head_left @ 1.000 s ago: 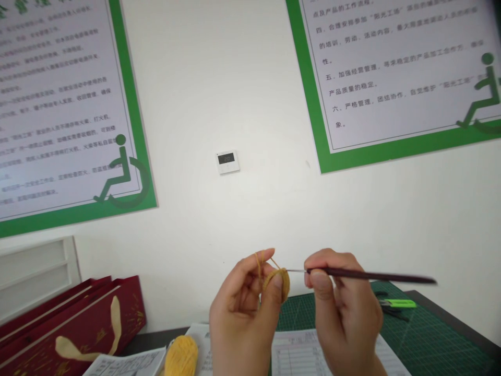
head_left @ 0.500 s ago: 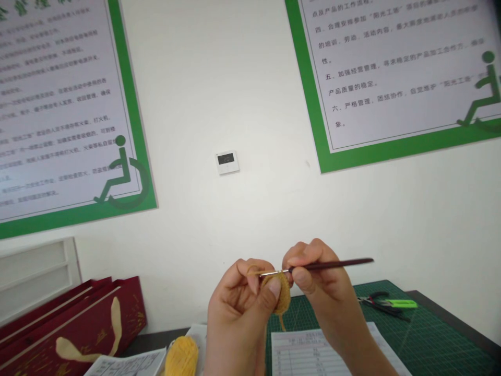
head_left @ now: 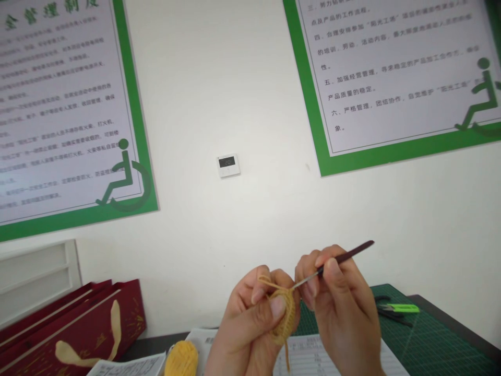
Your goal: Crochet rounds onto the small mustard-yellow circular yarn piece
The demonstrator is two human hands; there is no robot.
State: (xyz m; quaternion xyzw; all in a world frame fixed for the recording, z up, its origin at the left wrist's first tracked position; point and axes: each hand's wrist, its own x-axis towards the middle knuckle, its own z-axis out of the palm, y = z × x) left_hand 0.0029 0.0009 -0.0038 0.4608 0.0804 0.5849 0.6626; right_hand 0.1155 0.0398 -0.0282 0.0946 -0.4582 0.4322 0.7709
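My left hand point(head_left: 250, 329) pinches a small round mustard-yellow crochet piece point(head_left: 285, 317) between thumb and fingers, with a yarn strand looped over its forefinger. My right hand point(head_left: 344, 313) grips a thin dark crochet hook point(head_left: 344, 257), whose metal tip points down-left into the piece's top edge. The handle angles up to the right. A short yarn tail hangs below the piece. Both hands are raised in front of the white wall above the table.
A yellow yarn ball point(head_left: 180, 358) lies on the table at lower left beside printed paper sheets point(head_left: 313, 355). A green cutting mat point(head_left: 422, 339) with green-handled snips point(head_left: 397, 309) lies right. Red gift bags point(head_left: 74, 324) stand left. Posters and a thermostat point(head_left: 228, 164) hang on the wall.
My right hand drew close to the left one and pushed the hook's tip to the crochet piece, then tilted the handle upward. Both hands dropped slightly lower.
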